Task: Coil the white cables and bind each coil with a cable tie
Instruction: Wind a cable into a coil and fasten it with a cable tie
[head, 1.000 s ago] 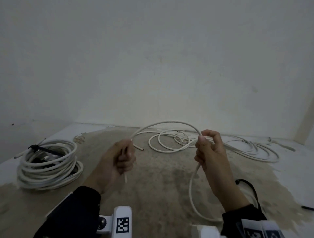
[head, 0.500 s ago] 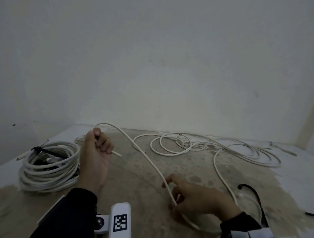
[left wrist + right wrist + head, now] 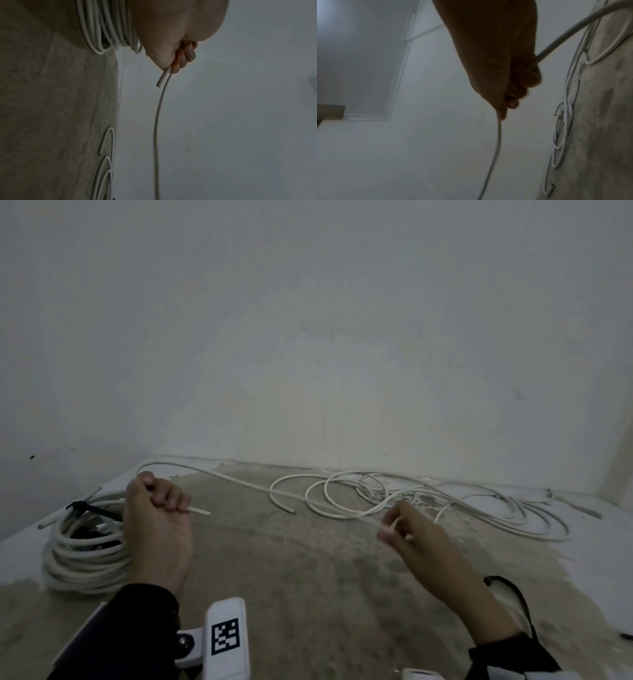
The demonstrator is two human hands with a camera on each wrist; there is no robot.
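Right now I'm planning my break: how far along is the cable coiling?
One finished coil lies bound with a black cable tie. In hand: the left hand grips a white cable near its end, the right hand holds it further along. Left: the loose cables on the floor.

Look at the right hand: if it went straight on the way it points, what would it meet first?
Probably the loose cable loops on the floor ahead of the right hand, which pinches a cable; depth is unclear, so it may pass above them toward the wall.
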